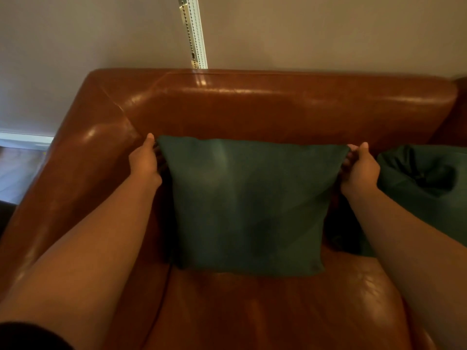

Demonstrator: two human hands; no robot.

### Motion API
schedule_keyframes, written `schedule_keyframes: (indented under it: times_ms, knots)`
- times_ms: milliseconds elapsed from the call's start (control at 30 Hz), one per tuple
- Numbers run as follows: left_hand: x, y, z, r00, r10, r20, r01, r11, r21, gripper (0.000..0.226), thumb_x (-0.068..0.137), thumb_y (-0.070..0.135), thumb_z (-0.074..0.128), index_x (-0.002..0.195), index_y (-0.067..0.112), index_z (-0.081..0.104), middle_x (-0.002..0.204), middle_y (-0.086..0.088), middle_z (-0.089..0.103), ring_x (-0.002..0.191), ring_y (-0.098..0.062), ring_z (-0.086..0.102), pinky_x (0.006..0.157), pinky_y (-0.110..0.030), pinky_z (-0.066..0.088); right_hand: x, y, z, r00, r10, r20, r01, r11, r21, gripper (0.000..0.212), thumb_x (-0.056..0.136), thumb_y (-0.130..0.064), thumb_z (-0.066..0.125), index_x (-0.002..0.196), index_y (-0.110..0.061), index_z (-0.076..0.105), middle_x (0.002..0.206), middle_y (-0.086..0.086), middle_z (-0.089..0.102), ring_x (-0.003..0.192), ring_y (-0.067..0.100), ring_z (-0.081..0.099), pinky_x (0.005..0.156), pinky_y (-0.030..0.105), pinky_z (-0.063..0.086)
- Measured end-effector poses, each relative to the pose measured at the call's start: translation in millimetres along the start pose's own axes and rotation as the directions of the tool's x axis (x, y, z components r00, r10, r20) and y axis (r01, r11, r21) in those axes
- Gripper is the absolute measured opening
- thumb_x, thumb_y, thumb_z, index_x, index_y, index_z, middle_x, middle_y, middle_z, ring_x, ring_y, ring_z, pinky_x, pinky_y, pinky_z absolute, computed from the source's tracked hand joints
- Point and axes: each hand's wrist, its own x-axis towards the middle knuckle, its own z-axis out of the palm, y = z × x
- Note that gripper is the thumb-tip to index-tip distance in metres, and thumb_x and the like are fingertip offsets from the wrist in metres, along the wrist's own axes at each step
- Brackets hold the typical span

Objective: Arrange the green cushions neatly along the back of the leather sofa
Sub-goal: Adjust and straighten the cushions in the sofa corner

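Observation:
A dark green square cushion stands upright on the seat of the brown leather sofa, leaning against its backrest near the left end. My left hand grips the cushion's top left corner. At the top right corner, my right hand pinches the fabric. A second green cushion, crumpled and dented in the middle, rests against the backrest just to the right, partly behind my right forearm.
The sofa's left armrest rises close beside the held cushion. Behind the backrest is a plain wall with a window blind's bead chain. Wooden floor and a white baseboard show at the far left.

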Motion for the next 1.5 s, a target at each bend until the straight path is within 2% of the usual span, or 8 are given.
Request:
schedule_keyframes:
  times_ms: [167,267,500,667,867,1067,1300,1500]
  knots:
    - [8,8,-1,0.993,0.112,-0.048,-0.105,0.987,0.120,0.016,0.085,0.032,0.068,0.077,0.019,0.065,0.090,-0.003,0.068,0.086,-0.020,0.065,0.081,-0.036,0.054,0,-1,-1,0.992,-0.123,0.031,0.127,0.941,-0.313,0.009,0.091,-0.023,0.061,0.096,-0.016,0.062,0.092,-0.001,0.062,0.084,0.013,0.062,0.072,0.028,0.050]
    - [2,11,4,0.969,0.242,-0.055,-0.216,0.933,0.288,0.022,0.081,0.037,0.071,0.071,0.018,0.065,0.079,-0.001,0.064,0.074,-0.011,0.060,0.069,-0.028,0.049,4,-3,7,0.981,-0.193,0.023,0.187,0.906,-0.379,0.012,0.091,-0.018,0.060,0.101,-0.011,0.062,0.093,-0.003,0.061,0.088,0.012,0.060,0.077,0.027,0.046]
    - [-8,12,4,0.903,0.396,-0.165,-0.320,0.879,0.354,0.006,0.086,0.017,0.065,0.086,0.015,0.071,0.091,-0.002,0.069,0.087,-0.012,0.064,0.070,-0.018,0.047,-6,-3,15,0.961,-0.274,0.045,0.272,0.895,-0.353,0.011,0.093,-0.021,0.058,0.102,-0.013,0.060,0.092,-0.005,0.061,0.088,0.008,0.060,0.075,0.023,0.048]
    - [-22,2,-12,0.793,0.544,-0.274,-0.474,0.834,0.284,0.013,0.086,0.013,0.061,0.093,0.005,0.069,0.084,0.001,0.062,0.068,0.003,0.054,0.061,-0.004,0.041,-19,-7,24,0.927,-0.358,0.111,0.374,0.873,-0.314,0.009,0.095,-0.023,0.056,0.102,-0.016,0.058,0.094,-0.007,0.061,0.090,0.007,0.061,0.074,0.019,0.051]
    - [-12,-5,-49,0.915,0.370,-0.164,-0.361,0.929,0.080,0.024,0.089,0.021,0.056,0.070,0.024,0.069,0.067,0.008,0.064,0.072,-0.011,0.059,0.070,-0.026,0.048,-13,-2,3,0.980,-0.117,0.163,0.138,0.983,-0.122,0.030,0.098,-0.029,0.045,0.101,-0.007,0.065,0.085,0.003,0.064,0.075,0.016,0.061,0.072,0.032,0.048]
    - [-23,-18,-68,0.942,0.127,0.311,-0.238,0.906,0.350,0.022,0.097,0.009,0.045,0.093,0.018,0.064,0.077,0.015,0.072,0.080,-0.002,0.065,0.081,-0.023,0.049,-27,7,-16,0.901,0.127,0.415,0.105,0.865,-0.491,0.023,0.099,-0.015,0.044,0.106,-0.022,0.065,0.105,-0.002,0.068,0.097,0.016,0.065,0.086,0.035,0.052]
    - [-21,-28,-48,0.880,0.393,0.267,-0.470,0.801,0.371,0.024,0.088,-0.008,0.053,0.105,0.008,0.061,0.090,-0.001,0.063,0.099,-0.022,0.055,0.086,-0.031,0.044,-34,13,-6,0.912,-0.009,0.411,0.223,0.850,-0.478,0.023,0.093,0.000,0.051,0.102,-0.016,0.065,0.095,-0.001,0.068,0.081,0.011,0.069,0.069,0.025,0.059]
    - [-28,-25,-59,0.928,0.291,0.233,-0.358,0.871,0.337,0.026,0.093,0.005,0.052,0.079,0.022,0.064,0.077,0.007,0.068,0.090,-0.018,0.060,0.081,-0.032,0.046,-34,6,-12,0.894,0.043,0.447,0.207,0.844,-0.495,0.020,0.095,-0.005,0.050,0.099,-0.019,0.065,0.095,-0.002,0.069,0.082,0.012,0.069,0.069,0.024,0.059]
